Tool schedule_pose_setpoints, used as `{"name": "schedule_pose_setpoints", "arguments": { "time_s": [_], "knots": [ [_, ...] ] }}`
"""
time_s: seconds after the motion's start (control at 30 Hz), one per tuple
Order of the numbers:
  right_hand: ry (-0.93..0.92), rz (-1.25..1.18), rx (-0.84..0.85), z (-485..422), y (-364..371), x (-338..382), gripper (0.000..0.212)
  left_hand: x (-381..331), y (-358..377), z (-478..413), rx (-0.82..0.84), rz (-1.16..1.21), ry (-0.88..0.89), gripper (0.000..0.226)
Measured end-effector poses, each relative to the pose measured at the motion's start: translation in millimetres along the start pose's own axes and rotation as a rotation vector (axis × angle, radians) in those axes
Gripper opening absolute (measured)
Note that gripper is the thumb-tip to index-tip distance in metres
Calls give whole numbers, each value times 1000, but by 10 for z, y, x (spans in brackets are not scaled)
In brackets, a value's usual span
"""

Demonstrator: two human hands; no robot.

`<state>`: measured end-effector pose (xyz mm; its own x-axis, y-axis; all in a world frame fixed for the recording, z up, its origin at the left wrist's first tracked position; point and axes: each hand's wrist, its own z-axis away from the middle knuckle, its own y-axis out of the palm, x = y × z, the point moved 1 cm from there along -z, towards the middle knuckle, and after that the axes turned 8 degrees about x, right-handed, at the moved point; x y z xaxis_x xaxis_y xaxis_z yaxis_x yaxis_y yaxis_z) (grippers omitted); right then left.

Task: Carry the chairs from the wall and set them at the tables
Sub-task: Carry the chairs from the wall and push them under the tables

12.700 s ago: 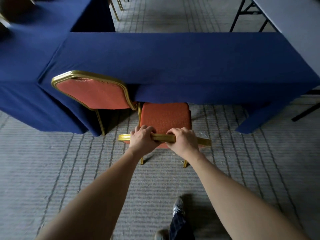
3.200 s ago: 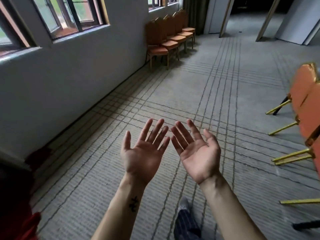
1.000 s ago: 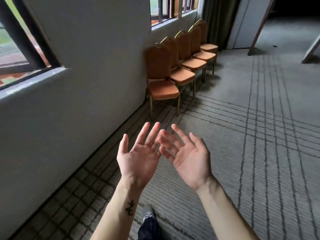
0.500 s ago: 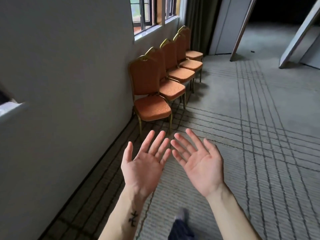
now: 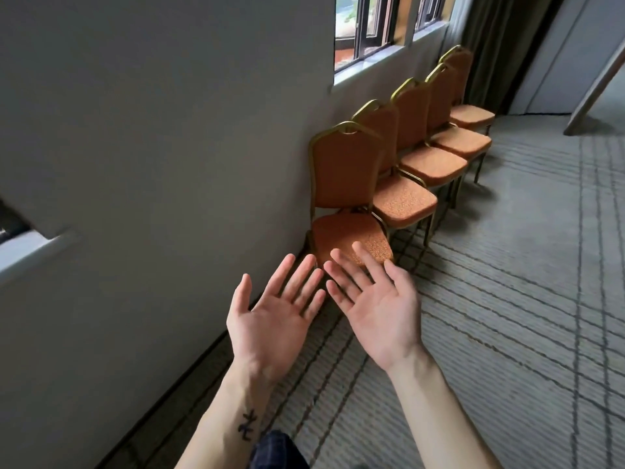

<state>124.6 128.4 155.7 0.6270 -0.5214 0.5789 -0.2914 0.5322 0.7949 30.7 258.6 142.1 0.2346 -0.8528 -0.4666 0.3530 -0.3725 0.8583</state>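
Across the left of the frame, wall (image 5: pixel 152 147): grey and plain, running away toward the upper right, with windows (image 5: pixel 368 25) at the top centre.
Carpet (image 5: pixel 507 299): grey with dark crossing lines, filling the right and lower right.
Chairs (image 5: pixel 422 164): five, orange with gold frames, in a row from the centre to the upper right, backs against the wall.
Nearest chair (image 5: pixel 341 177): centre frame; my fingertips overlap its seat in the view, and I cannot tell any contact.
Left hand (image 5: pixel 270 319): lower centre, palm up, fingers straight and spread, holding nothing.
Right hand (image 5: pixel 378 309): just beside it, to the right, palm up, fingers straight, holding nothing.
Tattoo (image 5: pixel 247 429): dark mark on my left forearm, bottom centre.
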Motion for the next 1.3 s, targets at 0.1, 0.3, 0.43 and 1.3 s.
{"name": "schedule_pose_setpoints", "arguments": {
  "time_s": [0.1,0.3,0.43,1.3],
  "knots": [
    [19,-9,-13,-496,-76,138,53,-43,47,-565,-46,6,-10,70],
    [-24,-9,-96,-1636,-220,383,52,-215,130,-1856,-21,-14,-91,71],
    [-70,16,-85,-2499,-74,677,53,-528,198,-2803,7,-3,-108,70],
    [-67,-120,-109,-6786,-671,2514,52,-966,1124,-7547,106,-200,-18,69]
  ]
}}
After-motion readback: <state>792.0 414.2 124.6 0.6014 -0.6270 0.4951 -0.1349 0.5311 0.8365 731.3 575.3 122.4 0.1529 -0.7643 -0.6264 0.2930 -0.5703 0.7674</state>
